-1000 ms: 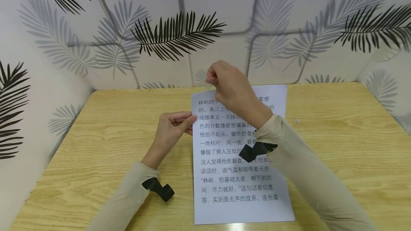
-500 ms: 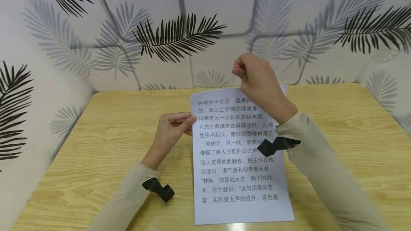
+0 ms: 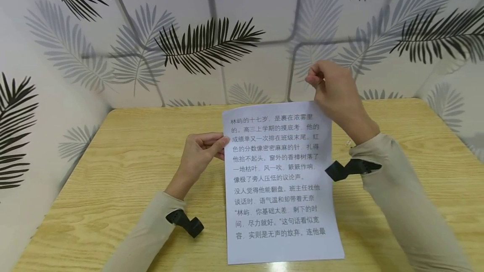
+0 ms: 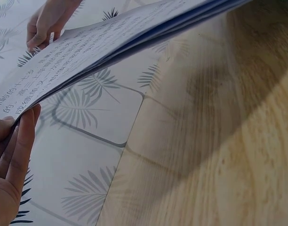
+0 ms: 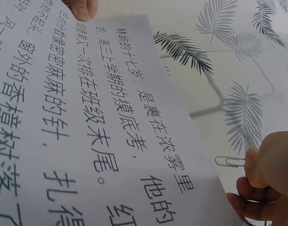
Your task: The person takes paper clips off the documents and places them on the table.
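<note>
A stack of printed paper sheets (image 3: 276, 179) is held tilted up at the wood-grain table. My left hand (image 3: 204, 154) pinches its left edge between thumb and fingers, and the left wrist view shows several layered sheets (image 4: 134, 42). By the top right corner of the stack, my right hand (image 3: 338, 91) has its thumb and forefinger curled together. In the right wrist view they pinch a wire paper clip (image 5: 229, 162), whose looped end points toward the sheets' top edge. The lower fingers lie close to that edge; whether they touch it I cannot tell.
Another small clip (image 3: 348, 143) lies on the table (image 3: 124, 167), right of the sheets and close to my right wrist. Behind the table rises a pale wall covering (image 3: 257, 7) with a leaf pattern.
My right hand has moved rightward along the top of the sheets to their right corner, uncovering the printed lines. My left hand keeps its grip on the left edge.
</note>
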{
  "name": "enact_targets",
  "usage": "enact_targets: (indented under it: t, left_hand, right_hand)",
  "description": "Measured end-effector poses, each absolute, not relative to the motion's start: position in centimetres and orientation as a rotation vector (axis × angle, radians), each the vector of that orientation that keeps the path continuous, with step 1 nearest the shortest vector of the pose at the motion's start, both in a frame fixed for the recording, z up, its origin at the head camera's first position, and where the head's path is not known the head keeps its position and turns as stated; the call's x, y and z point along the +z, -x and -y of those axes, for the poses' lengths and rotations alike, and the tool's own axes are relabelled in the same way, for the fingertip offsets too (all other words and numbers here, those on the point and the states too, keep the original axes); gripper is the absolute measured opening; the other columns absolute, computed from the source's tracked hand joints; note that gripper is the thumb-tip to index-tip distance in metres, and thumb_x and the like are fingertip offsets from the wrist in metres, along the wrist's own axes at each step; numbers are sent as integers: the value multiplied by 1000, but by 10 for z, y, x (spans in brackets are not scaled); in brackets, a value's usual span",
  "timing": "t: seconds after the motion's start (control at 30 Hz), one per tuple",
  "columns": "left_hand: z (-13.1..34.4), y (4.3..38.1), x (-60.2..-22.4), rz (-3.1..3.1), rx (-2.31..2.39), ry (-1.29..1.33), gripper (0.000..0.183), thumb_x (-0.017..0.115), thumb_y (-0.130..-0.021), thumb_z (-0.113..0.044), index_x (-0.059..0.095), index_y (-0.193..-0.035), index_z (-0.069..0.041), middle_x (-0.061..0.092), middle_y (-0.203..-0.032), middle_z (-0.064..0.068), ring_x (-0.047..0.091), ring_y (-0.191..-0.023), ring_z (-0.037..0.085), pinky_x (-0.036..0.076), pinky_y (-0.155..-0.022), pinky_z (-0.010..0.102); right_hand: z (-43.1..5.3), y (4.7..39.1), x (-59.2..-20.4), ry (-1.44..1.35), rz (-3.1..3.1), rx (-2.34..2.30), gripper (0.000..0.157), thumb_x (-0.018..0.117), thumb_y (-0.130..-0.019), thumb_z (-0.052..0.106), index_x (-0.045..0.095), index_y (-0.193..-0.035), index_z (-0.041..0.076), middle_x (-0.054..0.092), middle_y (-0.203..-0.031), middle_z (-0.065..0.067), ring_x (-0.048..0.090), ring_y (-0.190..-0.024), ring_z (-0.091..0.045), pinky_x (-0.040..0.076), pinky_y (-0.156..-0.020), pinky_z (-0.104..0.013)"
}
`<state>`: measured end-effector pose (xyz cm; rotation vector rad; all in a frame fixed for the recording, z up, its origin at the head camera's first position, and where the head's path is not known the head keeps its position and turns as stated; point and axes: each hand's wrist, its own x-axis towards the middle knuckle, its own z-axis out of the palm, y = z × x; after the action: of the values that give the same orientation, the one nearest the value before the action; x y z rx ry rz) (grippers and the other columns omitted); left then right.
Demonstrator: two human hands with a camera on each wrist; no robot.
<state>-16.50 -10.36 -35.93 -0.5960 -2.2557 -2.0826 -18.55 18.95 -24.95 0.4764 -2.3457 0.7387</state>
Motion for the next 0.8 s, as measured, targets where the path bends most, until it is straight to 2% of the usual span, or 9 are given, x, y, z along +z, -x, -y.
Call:
enact_targets:
  t: [0.47,0.8]
  left_hand:
    - [104,165,-360,2258,-2080,608,23,62,-91,1,66,-110,14,69,-96,31,69,-66,11,62,-63,29]
    - [104,164,-359,2250,-2076,609,22,62,-91,2,65,-109,15,68,-96,32,69,-65,10,62,-62,28]
  right_hand:
    - [-204,183,-256,-399,2420,707,6,54,-92,-8,56,-86,-7,62,-86,-21,55,-76,-31,41,-65,-35]
    - [-213,182,-260,-372,2401,680,8,51,-90,-12,57,-87,-7,64,-86,-21,55,-75,-29,38,-63,-30]
